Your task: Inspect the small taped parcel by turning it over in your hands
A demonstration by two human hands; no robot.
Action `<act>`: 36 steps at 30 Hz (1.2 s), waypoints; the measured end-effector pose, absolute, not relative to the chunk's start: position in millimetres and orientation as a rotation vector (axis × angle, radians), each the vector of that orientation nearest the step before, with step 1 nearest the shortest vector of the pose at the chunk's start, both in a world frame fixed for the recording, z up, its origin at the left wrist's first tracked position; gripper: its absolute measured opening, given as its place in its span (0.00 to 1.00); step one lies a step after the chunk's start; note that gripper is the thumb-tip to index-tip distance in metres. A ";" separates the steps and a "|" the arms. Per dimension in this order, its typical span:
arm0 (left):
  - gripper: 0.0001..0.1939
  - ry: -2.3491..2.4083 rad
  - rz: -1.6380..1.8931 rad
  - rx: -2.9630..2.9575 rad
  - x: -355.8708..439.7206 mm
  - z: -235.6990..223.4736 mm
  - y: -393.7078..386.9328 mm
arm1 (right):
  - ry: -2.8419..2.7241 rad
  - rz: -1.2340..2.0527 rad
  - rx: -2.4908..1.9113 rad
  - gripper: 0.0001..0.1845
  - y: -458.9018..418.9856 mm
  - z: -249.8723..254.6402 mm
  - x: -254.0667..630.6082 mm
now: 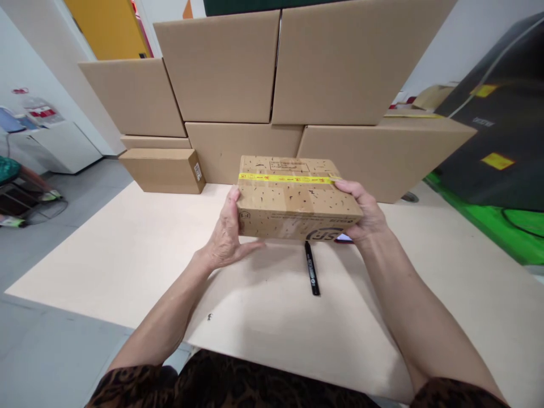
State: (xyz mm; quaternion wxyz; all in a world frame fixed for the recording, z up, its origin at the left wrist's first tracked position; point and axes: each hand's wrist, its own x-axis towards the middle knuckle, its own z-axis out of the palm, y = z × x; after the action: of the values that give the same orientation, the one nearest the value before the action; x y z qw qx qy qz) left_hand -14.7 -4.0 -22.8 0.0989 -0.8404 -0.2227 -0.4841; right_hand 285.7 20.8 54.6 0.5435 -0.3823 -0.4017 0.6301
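Observation:
Between my two hands is a cardboard box (293, 198) with small dark marks, a strip of yellow tape across its top and "SF" lettering on its near side. My left hand (227, 235) grips its left end, the thumb stretched out below the box. On the right end, my right hand (365, 212) holds the corner with fingers over the top edge. Below the box, a black marker pen (311, 269) lies on the table. Part of a phone-like object with a lit edge (344, 238) shows behind the box's lower right corner; most of it is hidden.
Large cardboard boxes (229, 73) are stacked along the back of the pale table (106, 249). A smaller carton (159, 171) with a label stands at the back left. A black case (497, 124) is on the right, by a green floor covering (480, 226). At far left, a person's leg (29, 178) shows.

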 end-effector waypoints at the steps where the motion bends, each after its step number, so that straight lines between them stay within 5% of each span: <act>1: 0.69 -0.714 -1.507 -2.558 -12.9 -27.1 -5.2 | -0.947 1.490 -0.894 0.21 21.2 53.1 284.1; 3: 0.69 -0.878 -1.754 -2.662 -8.4 -34.8 -7.2 | -0.941 1.451 -0.868 0.21 21.8 48.6 280.2; 9: 0.44 -1.671 -2.936 -2.485 0.7 -20.5 -12.2 | -1.123 1.147 -0.702 0.37 14.3 35.4 268.9; 13: 0.37 -1.815 -3.226 -2.426 -3.5 3.9 -16.1 | -1.299 1.060 -0.583 0.44 8.1 33.7 268.2; 17: 0.44 -1.659 -3.027 -2.528 -9.2 6.5 -17.5 | -1.276 1.140 -0.596 0.42 10.2 34.3 270.5; 25: 0.78 -1.136 -1.799 -2.472 -25.3 -25.1 -1.0 | -1.111 1.324 -0.684 0.33 24.8 44.6 281.4; 29: 0.74 -0.906 -1.528 -2.332 -31.7 -25.3 9.4 | -1.095 1.366 -0.746 0.25 30.8 42.3 290.9; 36: 0.60 -0.848 -1.504 -2.209 -44.0 -34.9 23.3 | -1.144 1.534 -0.807 0.39 31.4 40.5 300.6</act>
State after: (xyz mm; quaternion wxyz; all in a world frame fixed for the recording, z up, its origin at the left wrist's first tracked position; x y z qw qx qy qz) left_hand -44.0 23.3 -34.9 0.1680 -0.7767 -0.2981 -0.5288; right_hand 300.6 31.4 40.5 0.5073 -0.3348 -0.4747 0.6365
